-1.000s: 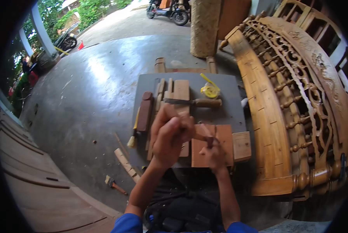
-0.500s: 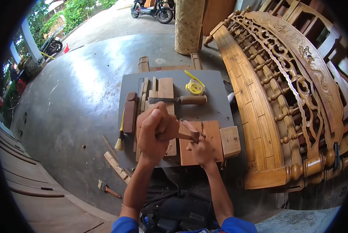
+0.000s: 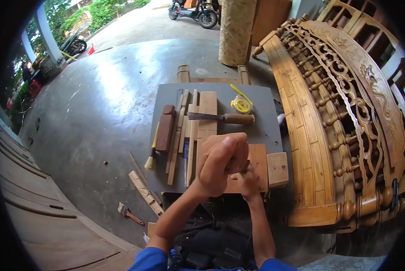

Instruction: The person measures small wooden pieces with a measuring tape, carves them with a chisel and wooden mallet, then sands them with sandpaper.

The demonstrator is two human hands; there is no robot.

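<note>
My left hand (image 3: pixel 223 160) is a raised fist in front of my right hand, closed round a hammer that it mostly hides; the wooden handle showed half a second ago. Just beyond and below, my right hand (image 3: pixel 248 181) is closed over a reddish wooden block (image 3: pixel 258 156) on the grey work table. A small dark piece shows at its fingers, too hidden to name. Past the fists, a chisel (image 3: pixel 220 117) with a wooden handle lies across a pale wooden board (image 3: pixel 208 100).
A tape measure (image 3: pixel 241 105) lies at the table's back right. Wooden strips (image 3: pixel 180 133), a brown block (image 3: pixel 165 128) and a brush (image 3: pixel 150 160) are on the left. A pale block (image 3: pixel 277 168) sits at the right edge, near carved furniture (image 3: pixel 304 149). Another brush (image 3: pixel 130 214) lies on the floor.
The whole view has shifted, so the table sits further right. My left fist has come closer to my right hand in the view, covering the hammer handle and head seen before.
</note>
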